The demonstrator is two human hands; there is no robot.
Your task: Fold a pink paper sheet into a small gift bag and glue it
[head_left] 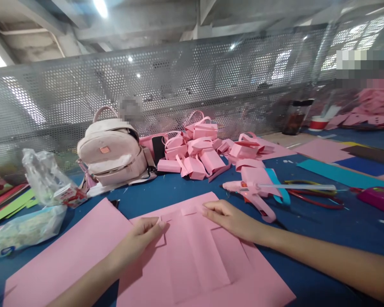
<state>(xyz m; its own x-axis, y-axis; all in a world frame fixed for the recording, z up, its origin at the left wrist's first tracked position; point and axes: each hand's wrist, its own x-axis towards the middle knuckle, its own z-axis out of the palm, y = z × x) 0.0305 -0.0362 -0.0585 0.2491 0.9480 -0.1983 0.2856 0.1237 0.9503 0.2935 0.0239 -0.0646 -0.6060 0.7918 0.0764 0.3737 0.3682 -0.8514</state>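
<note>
A pink paper piece with creases and cut flaps [201, 256] lies in front of me on a larger pink sheet [262, 285]. At its upper left, my left hand [145, 236] pinches a small flap between thumb and fingers. My right hand [225, 217] closes on the upper right edge of the same piece, with the fingertips partly hidden. Just beyond my right hand lies a pink glue gun [248, 192] with a whitish glue stick [301, 187] jutting from its back. Another pink sheet [73, 251] rests under my left forearm.
Behind the sheets stand a pale backpack [113, 153] and a heap of pink paper baskets [200, 151]. Plastic bags [43, 175] sit at left. Scissors [316, 200], a magenta tool [379, 199] and coloured strips [342, 172] lie at right. A perforated metal screen [185, 81] borders the table.
</note>
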